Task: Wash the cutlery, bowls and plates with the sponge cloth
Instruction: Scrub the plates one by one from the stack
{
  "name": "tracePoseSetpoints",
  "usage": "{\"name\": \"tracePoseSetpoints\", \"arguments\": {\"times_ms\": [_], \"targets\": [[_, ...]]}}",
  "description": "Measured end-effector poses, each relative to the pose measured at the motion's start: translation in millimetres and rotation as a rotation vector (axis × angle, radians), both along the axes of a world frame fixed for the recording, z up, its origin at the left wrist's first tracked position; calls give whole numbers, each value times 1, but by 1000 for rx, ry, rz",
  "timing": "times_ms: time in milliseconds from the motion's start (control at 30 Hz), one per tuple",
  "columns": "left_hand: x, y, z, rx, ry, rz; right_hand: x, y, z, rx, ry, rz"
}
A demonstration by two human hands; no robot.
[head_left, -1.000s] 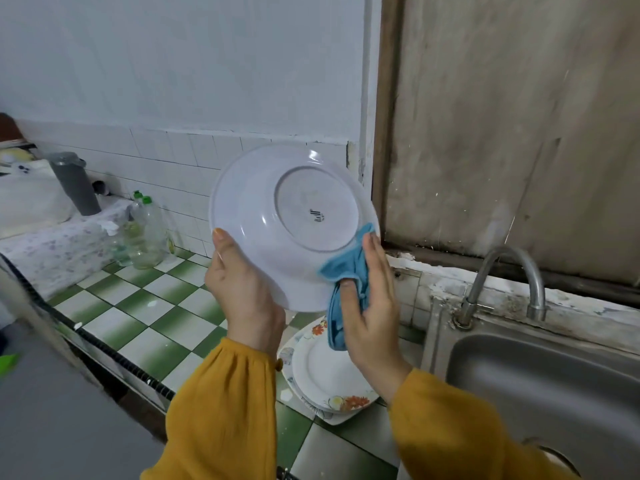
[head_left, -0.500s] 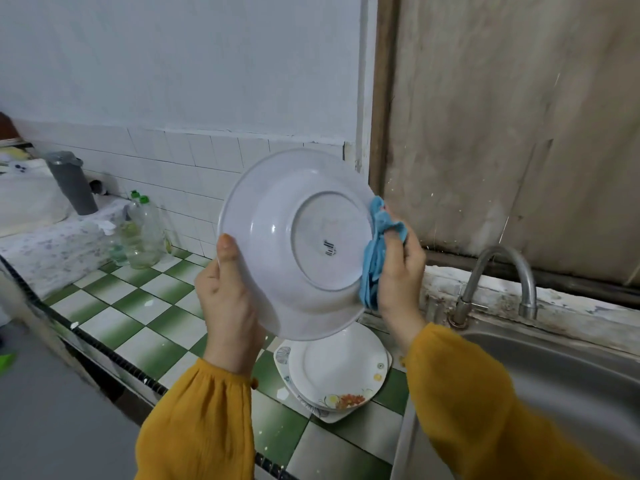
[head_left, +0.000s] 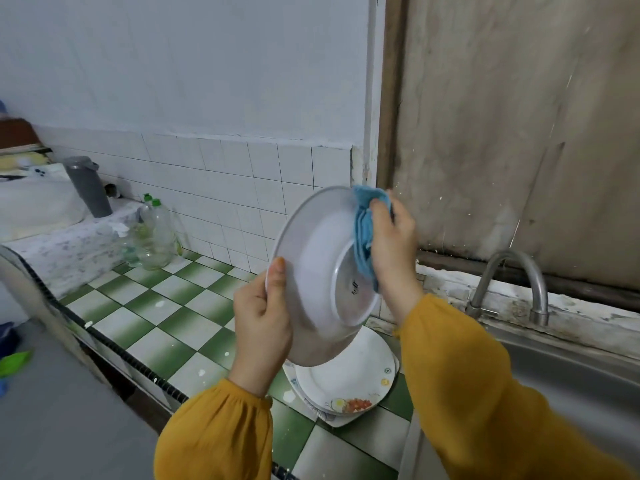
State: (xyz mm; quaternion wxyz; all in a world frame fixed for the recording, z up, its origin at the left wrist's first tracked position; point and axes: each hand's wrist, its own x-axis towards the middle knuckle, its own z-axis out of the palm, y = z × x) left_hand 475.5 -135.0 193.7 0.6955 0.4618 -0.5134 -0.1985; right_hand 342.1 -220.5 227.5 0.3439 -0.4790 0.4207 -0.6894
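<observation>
1 head camera, forward-down, near counter (head_left: 173,320)

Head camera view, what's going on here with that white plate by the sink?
A person in yellow sleeves is washing a round white plate, held up with its underside facing the camera. The left hand grips its lower-left rim; the right hand presses a bunched blue sponge cloth against its upper edge. Floral plates sit stacked on the green-and-white tiled counter beside the steel sink.

Glossy white plate (head_left: 311,271), soft blue cloth (head_left: 363,237), brushed-metal sink (head_left: 571,375).
</observation>
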Motion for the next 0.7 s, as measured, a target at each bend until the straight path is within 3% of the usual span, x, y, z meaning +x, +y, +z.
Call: {"name": "tracePoseSetpoints", "arguments": {"times_ms": [100, 200, 267, 300, 367, 433, 500, 533, 600, 700], "targets": [[-6, 3, -3, -22, -136, 1, 0, -3, 9, 152, 7, -75], [-11, -1, -1, -28, -181, -20, 22, 24, -1, -172, 288, -171], [-12, -3, -1, -32, -82, -64, 34, 35, -13, -414, 529, -157], [-11, -2, -2, -36, -13, -92, 35, 34, -13, -451, 561, -119], [-9, 1, -5, -35, 95, -140, 26, 23, -6, -356, 394, -52], [-9, 4, -8, -22, 131, -179, 12, 3, 2, -120, 153, -55], [-13, 5, -7, -20, 112, -200, 7, -12, 8, 64, 122, -86], [-15, 4, -6, -20, 102, -207, 11, -10, 9, 62, 177, -116], [-14, -1, -1, -22, 90, -194, 25, 10, 2, -168, 332, -172], [-7, -11, 2, -39, 155, -174, 46, 36, -18, -550, 661, -82]]}}
